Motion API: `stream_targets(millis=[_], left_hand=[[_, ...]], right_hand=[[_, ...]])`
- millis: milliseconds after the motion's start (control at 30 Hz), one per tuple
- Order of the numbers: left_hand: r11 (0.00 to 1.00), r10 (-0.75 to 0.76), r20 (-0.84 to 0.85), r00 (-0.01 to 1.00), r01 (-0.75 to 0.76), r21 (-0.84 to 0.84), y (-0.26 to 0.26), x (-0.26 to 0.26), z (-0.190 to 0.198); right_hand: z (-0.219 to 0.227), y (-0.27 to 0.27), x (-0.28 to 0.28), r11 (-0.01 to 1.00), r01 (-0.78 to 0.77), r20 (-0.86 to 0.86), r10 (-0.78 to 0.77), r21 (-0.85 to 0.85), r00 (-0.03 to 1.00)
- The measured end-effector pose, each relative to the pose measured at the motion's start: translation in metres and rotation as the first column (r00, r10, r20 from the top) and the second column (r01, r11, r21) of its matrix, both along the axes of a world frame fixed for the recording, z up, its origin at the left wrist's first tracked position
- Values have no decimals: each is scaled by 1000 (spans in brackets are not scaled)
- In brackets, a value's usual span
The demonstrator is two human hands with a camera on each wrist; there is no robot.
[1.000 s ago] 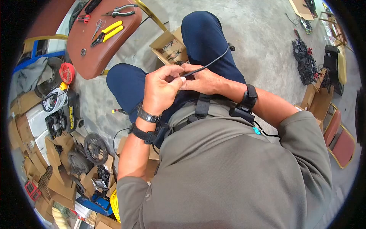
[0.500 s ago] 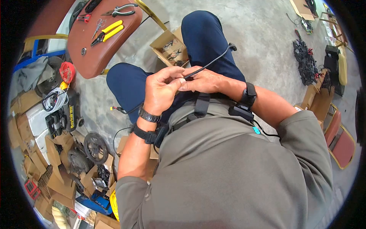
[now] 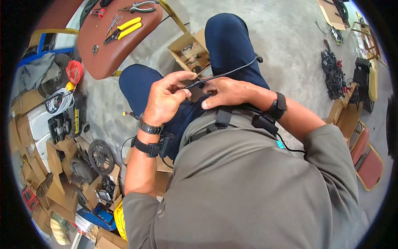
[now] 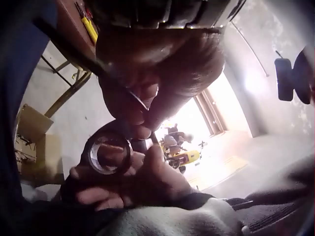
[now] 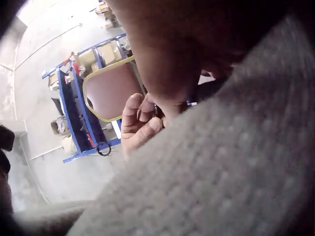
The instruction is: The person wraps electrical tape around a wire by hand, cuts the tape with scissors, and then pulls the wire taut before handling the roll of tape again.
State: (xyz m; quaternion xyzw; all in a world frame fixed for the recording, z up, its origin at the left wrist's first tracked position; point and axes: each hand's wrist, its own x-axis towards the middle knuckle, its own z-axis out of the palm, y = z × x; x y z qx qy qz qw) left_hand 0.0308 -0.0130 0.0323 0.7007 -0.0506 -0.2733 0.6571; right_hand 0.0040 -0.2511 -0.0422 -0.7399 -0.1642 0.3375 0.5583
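A thin black cable (image 3: 226,74) runs from my left hand (image 3: 163,99) out over the right knee, ending in a dark plug-like tip. My left thumb and fingers pinch the cable's near end. Just right of it is my right hand (image 3: 228,93), back upward, with a gap between the two hands. From the left wrist view, a dark roll of tape (image 4: 126,156) with a pale inner core sits at the right hand's fingers (image 4: 101,195), which curl about it. The right wrist view shows the left fingertips (image 5: 140,120) pinched together; the right palm is in shadow.
A brown padded seat (image 3: 99,62) at upper left bears yellow-handled wire strippers (image 3: 123,31), pliers (image 3: 143,6) and scissors (image 3: 113,23). An open cardboard box (image 3: 182,45) of small parts stands beyond the knees. Boxes and wheels (image 3: 101,157) crowd the left floor.
The right hand has drawn away from the left, opening a gap between them. The left hand has shifted slightly left, still pinching the cable. The head view has shifted a little.
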Motion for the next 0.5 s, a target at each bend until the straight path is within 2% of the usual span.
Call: stream_targets(millis=[33,67,100,133,167,200,300,333,433,500], left_hand=[[997,-3,6,1000,3,71,4,-1,2],[990,-7,11,1000,6,140,9,-2,5],[978,-11,19,1000,7,206,13,-3,7],[971,62,6,998,-61,233,17,-8,3],[963,51,17,999,-53,265,23,-11,-1],[953,39,28,999,-45,299,28,-13,-2],[934,49,82,995,-74,349,31,-18,-3],[934,40,104,994,-75,349,30,-18,-5],[925,43,155,987,-98,368,27,-17,-4],[918,49,168,985,-111,381,25,-15,-4]], right_hand=[[11,-5,3,995,-82,13,82,-54,997],[46,-9,19,941,-304,-74,297,-145,952],[50,-12,18,954,-259,-39,256,-153,966],[54,-18,15,964,-213,-3,216,-160,976],[58,-23,13,972,-167,32,175,-164,984],[66,-26,15,989,-121,78,128,-86,989],[83,-21,18,996,90,180,-89,2,980],[74,-17,21,996,77,424,-87,42,902],[66,3,28,993,116,697,-61,-32,714],[60,14,34,990,101,770,13,-100,638]])
